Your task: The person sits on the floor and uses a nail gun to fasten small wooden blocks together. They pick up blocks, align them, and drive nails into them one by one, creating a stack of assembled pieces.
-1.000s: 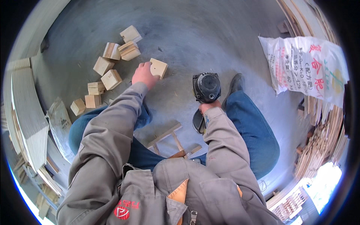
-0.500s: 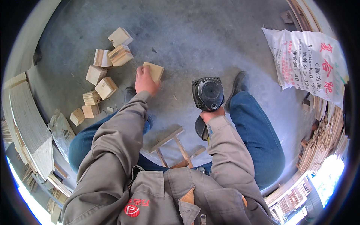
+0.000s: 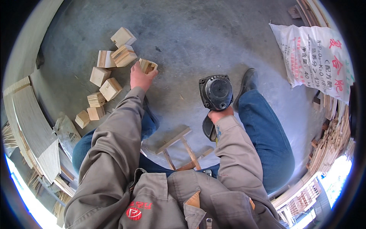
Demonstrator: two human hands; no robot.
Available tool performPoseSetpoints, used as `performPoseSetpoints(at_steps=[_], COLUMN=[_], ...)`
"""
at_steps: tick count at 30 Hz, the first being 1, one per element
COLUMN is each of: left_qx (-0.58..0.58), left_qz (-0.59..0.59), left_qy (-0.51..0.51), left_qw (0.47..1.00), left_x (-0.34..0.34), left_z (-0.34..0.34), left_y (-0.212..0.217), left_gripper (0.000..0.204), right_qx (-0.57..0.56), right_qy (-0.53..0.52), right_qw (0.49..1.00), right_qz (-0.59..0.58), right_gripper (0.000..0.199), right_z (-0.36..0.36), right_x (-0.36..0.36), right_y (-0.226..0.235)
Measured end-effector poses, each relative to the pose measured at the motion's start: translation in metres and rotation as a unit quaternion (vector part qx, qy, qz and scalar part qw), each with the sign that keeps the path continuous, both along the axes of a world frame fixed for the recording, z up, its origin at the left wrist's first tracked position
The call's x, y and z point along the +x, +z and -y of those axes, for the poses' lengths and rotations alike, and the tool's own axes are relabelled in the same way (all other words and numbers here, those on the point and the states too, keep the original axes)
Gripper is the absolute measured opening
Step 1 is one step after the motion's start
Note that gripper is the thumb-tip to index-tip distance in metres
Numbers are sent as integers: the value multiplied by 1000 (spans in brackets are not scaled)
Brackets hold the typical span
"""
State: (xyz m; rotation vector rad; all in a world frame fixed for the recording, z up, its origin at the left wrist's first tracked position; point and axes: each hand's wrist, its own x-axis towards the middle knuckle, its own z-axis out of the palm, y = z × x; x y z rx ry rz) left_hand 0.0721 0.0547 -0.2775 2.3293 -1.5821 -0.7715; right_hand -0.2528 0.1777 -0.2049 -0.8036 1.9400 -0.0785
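Note:
My left hand (image 3: 141,79) is closed on a wooden block (image 3: 148,65), which is tilted so that a layered side with a dark gap shows. Just left of it, several similar wooden blocks (image 3: 124,55) lie in a loose string on the concrete floor. Between my knees, my right hand (image 3: 222,113) grips what looks like a black nail gun (image 3: 216,91), its rounded cap facing up. The tool's lower end is hidden under the cap, and most of my right fingers are out of sight behind it.
A small wooden frame (image 3: 183,147) stands on the floor between my legs. A white printed sack (image 3: 309,53) lies at the far right above stacked wood strips (image 3: 328,145). At the left are long boards (image 3: 34,126) and a crumpled plastic bag (image 3: 68,131).
My left hand has drawn the block slightly left and up and turned it, so its side now shows instead of its flat face. The nail gun stays in my right hand.

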Motion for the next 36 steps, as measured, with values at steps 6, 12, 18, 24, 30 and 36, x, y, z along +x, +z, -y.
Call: performPoseSetpoints(at_steps=[6, 12, 18, 24, 30, 36], left_qx=[20, -11, 122, 160, 183, 214], left_qz=[109, -104, -539, -535, -513, -486], left_qy=[-28, 52, 239, 315, 283, 259], left_qw=[993, 993, 798, 768, 789, 807], left_x=[-3, -5, -28, -30, -32, -36], left_z=[-2, 1, -1, -12, -26, -26], left_y=[3, -10, -26, -50, -70, -59], left_gripper=[102, 90, 71, 53, 45, 46], right_qx=[17, 69, 26, 25, 30, 35], right_qy=[-13, -24, 2, -17, 38, 22], right_qw=[1000, 997, 1000, 999, 999, 999], right_qz=[0, 9, -1, 18, -3, 2], right_gripper=[39, 39, 39, 40, 41, 40], right_z=[-2, 3, -3, 0, 0, 4], right_x=[0, 1, 0, 1, -2, 2], right_y=[-2, 2, -9, -2, -8, 2])
